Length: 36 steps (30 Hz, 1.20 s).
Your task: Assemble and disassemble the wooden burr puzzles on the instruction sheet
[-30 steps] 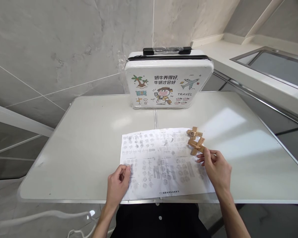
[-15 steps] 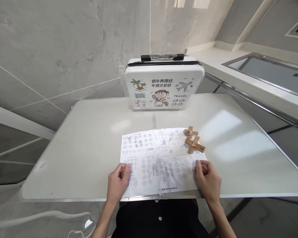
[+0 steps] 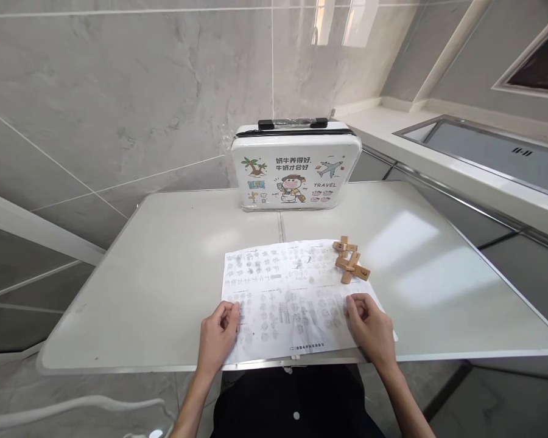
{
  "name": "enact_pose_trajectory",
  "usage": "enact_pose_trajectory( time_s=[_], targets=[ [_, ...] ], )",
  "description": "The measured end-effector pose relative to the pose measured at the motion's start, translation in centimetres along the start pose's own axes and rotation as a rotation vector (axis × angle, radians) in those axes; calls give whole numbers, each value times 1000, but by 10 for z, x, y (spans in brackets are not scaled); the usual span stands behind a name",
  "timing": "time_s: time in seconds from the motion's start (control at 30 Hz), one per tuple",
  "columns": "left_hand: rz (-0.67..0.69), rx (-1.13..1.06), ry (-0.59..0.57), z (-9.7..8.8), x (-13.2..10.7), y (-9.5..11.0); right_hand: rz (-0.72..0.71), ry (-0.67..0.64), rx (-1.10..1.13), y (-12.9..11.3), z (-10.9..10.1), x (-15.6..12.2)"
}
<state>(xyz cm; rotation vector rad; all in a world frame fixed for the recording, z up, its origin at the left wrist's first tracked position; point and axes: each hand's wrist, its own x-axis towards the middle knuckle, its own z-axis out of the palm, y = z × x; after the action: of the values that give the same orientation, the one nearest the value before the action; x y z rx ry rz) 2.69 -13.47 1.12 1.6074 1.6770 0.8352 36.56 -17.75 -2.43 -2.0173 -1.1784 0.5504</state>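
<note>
A printed instruction sheet [image 3: 292, 286] lies flat on the white table [image 3: 164, 274] in front of me. My left hand [image 3: 217, 337] rests on the sheet's near left corner with its fingers curled and pinched on the paper's edge. My right hand [image 3: 369, 328] lies on the near right corner, fingers curled against the paper. A wooden interlocking puzzle [image 3: 349, 261] of crossed blocks sits on the sheet's far right corner, apart from both hands.
A small white suitcase [image 3: 296, 164] with cartoon travel pictures stands upright at the table's far edge against the tiled wall. A white counter with a sunken sink [image 3: 493, 146] runs along the right. A white cable [image 3: 73, 407] lies on the floor at the lower left.
My right hand has left the wooden puzzle and drawn back to the sheet's near right corner. The puzzle stays on the paper. The view has tilted up a little.
</note>
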Motion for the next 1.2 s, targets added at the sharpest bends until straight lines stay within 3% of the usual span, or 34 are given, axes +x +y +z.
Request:
enact_pose_trajectory(
  time_s=[0.97, 1.2],
  targets=[
    [-43, 22, -9, 0, 4, -2, 44, -23, 19, -2, -1, 1],
    [-52, 21, -17, 1, 5, -5, 0, -21, 42, -3, -1, -2]
  ],
)
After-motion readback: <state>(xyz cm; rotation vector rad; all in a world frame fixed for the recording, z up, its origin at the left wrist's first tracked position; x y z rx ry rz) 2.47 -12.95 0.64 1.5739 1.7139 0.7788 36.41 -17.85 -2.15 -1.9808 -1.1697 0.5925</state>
